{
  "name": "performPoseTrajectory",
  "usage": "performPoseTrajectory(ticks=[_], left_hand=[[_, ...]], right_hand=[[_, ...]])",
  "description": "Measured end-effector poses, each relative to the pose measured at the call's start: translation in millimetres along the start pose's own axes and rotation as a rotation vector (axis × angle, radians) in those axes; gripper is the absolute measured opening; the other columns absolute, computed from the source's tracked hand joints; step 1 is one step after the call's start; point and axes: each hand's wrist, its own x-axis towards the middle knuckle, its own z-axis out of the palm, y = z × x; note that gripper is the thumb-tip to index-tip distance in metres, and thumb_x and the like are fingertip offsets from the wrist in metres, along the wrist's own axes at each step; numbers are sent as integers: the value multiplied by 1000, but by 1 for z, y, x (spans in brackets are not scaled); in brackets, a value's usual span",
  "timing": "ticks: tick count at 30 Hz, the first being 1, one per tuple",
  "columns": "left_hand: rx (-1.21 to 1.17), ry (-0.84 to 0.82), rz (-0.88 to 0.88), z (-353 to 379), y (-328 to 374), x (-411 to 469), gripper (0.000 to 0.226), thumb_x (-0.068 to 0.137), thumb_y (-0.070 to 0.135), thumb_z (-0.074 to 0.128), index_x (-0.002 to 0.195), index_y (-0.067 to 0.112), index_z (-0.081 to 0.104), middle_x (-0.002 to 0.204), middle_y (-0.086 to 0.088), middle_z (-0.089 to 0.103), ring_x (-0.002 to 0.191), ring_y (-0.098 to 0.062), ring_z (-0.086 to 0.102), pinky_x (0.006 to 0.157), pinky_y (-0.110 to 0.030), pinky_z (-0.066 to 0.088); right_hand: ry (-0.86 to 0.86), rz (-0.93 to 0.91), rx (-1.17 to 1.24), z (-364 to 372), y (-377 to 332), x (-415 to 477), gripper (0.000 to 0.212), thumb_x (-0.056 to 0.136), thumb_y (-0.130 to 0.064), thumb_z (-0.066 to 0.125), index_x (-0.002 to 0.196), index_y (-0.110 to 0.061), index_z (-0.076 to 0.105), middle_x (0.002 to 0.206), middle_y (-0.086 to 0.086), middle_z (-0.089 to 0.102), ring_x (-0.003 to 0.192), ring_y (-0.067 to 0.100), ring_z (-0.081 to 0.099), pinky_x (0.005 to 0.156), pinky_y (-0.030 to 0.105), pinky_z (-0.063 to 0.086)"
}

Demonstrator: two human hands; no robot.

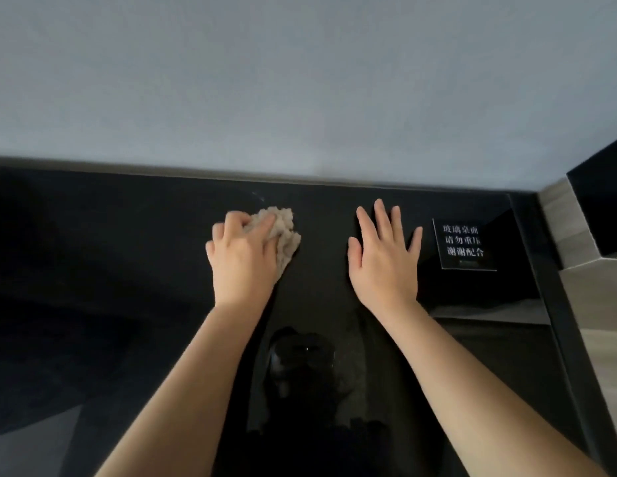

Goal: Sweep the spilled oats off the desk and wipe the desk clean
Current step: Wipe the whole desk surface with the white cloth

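A glossy black glass desk (128,256) runs along a grey wall. My left hand (243,253) grips a crumpled beige cloth (283,232) and presses it onto the desk near the back edge. My right hand (383,256) lies flat on the desk to the right of the cloth, fingers straight and spread, holding nothing. A faint pale smear (259,197) shows on the glass just behind the cloth. I see no oats on the desk.
A small black sign with white Chinese writing (463,244) sits on the desk at the right, close to my right hand. A wood-look panel (572,232) bounds the desk's right end. The glass reflects my head camera (300,356).
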Motion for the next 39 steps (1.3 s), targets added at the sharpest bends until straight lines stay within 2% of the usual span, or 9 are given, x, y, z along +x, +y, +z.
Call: performPoseTrajectory(ticks=[6, 13, 16, 20, 25, 30, 33, 35, 39], left_hand=[[-10, -63, 329, 13, 40, 7, 42, 86, 38, 40, 114, 22, 67, 104, -10, 55, 88, -31, 51, 69, -44, 46], [92, 148, -384, -2, -22, 69, 26, 95, 22, 50, 116, 17, 63, 114, -15, 46, 100, -36, 43, 83, -46, 35], [95, 105, -173, 20, 28, 56, 18, 91, 25, 54, 103, 18, 65, 104, -14, 51, 91, -35, 48, 70, -42, 37], [79, 14, 205, 19, 31, 41, 30, 89, 31, 48, 110, 21, 66, 100, -10, 53, 83, -31, 49, 67, -44, 46], [43, 156, -301, 0, -18, 61, 20, 89, 16, 56, 105, 14, 69, 104, -12, 50, 90, -33, 45, 76, -38, 31], [79, 41, 141, 15, 22, 30, 20, 86, 18, 63, 105, 17, 69, 98, -11, 54, 82, -32, 51, 65, -39, 39], [106, 107, -53, 0, -8, 52, 28, 89, 29, 47, 99, 15, 69, 98, -12, 54, 83, -34, 49, 69, -41, 39], [68, 132, -222, 0, -12, 59, 20, 90, 17, 52, 99, 12, 69, 101, -11, 52, 87, -33, 47, 74, -38, 34], [59, 82, -116, 3, 11, 13, 12, 87, 11, 61, 95, 14, 69, 100, -7, 52, 87, -29, 46, 73, -39, 36]], right_hand=[[24, -4, 41, 0, 0, 1, 56, 95, -41, 27, 146, -22, 39, 158, 6, 28, 148, 29, 18, 115, 61, 14], [65, 2, 77, 2, 3, 33, 49, 98, -32, 40, 144, -17, 41, 155, 9, 34, 147, 29, 23, 117, 60, 15], [59, -7, 69, 5, 2, 32, 47, 99, -32, 34, 144, -18, 42, 156, 8, 33, 147, 29, 21, 117, 59, 13], [80, -7, 89, 4, 5, 32, 52, 96, -38, 27, 142, -19, 44, 156, 6, 34, 147, 26, 21, 117, 57, 12], [80, 3, 66, 4, 2, 33, 54, 96, -38, 24, 142, -19, 44, 155, 7, 35, 147, 28, 23, 117, 59, 16], [75, -14, 92, 5, 7, 30, 48, 97, -34, 34, 142, -18, 45, 155, 7, 34, 147, 28, 22, 117, 59, 14], [81, -21, 111, 5, 9, 30, 46, 96, -32, 40, 140, -18, 47, 154, 6, 36, 147, 27, 24, 117, 58, 14], [79, -8, 98, 5, 7, 30, 46, 96, -31, 44, 140, -17, 47, 154, 6, 36, 147, 27, 23, 117, 58, 14], [72, -10, 99, 5, 6, 30, 46, 96, -30, 44, 140, -17, 47, 154, 7, 36, 146, 28, 24, 117, 60, 15]])
